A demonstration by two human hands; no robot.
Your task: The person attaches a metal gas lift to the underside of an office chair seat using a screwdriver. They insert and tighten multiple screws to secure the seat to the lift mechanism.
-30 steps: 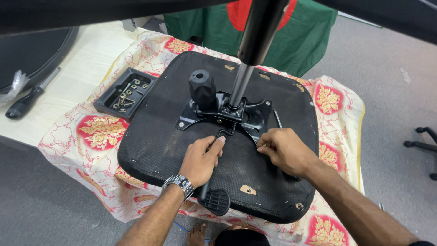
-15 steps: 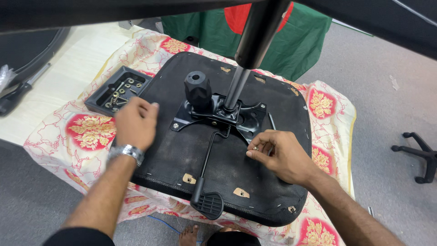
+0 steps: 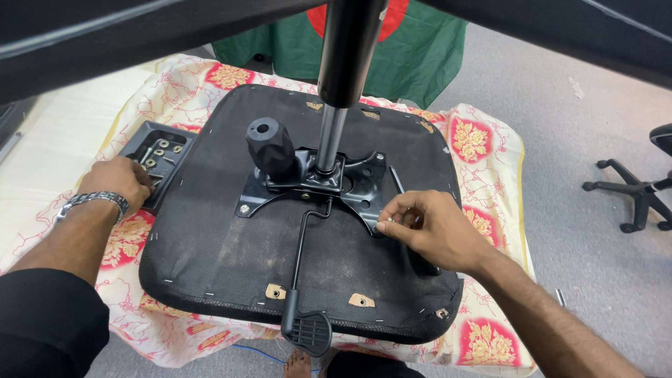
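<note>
- Head view: upturned black chair seat lies on a floral cloth over the table, filling centre frame.
- Metal mechanism plate sits on the seat's upper middle; gas-lift column rises from it toward 12 o'clock.
- Black knob stands at the plate's 9 o'clock, touching it.
- Lever rod with paddle handle runs from the plate down to 6 o'clock, paddle past the seat edge.
- Right hand at the plate's 4 o'clock corner, fingers pinched narrow on a small bolt or washer; too small to tell which.
- Left hand, watch on wrist, at 9 o'clock of the seat, fingers curled into the black parts tray; whether it holds anything, can't tell.
- Tray holds washers and bolts, just beside the seat's left edge.
- Green-and-red cloth at 12 o'clock; chair base on the floor at 3 o'clock, well apart.
</note>
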